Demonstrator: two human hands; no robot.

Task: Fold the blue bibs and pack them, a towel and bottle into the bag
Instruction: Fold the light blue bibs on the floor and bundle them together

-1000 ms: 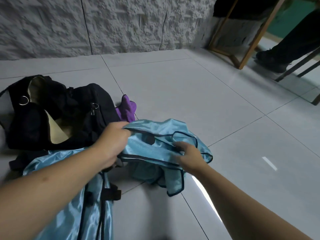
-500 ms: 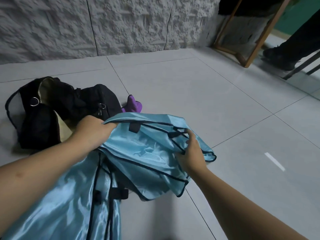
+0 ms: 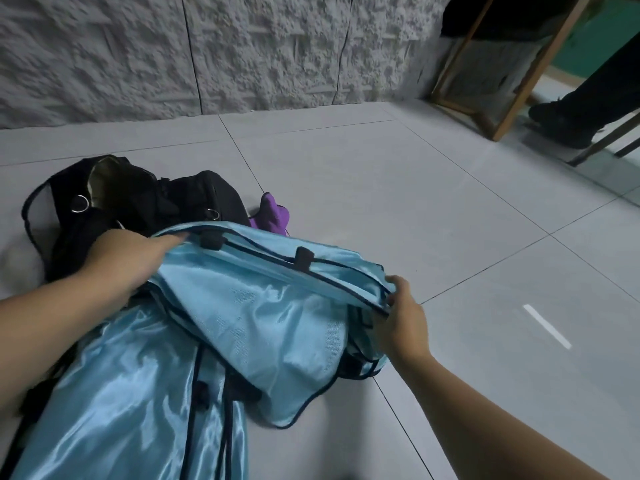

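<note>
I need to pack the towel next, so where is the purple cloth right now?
In the head view the purple cloth lies on the floor left of centre, beside the black bag and just beyond the blue bib.

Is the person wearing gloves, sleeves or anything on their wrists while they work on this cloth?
No. Both forearms come in bare from the bottom of the picture, with no sleeve showing as far up as the frame reaches. The left hand and the right hand have no gloves, and no watch, bracelet or ring can be seen on the parts in view.
</note>
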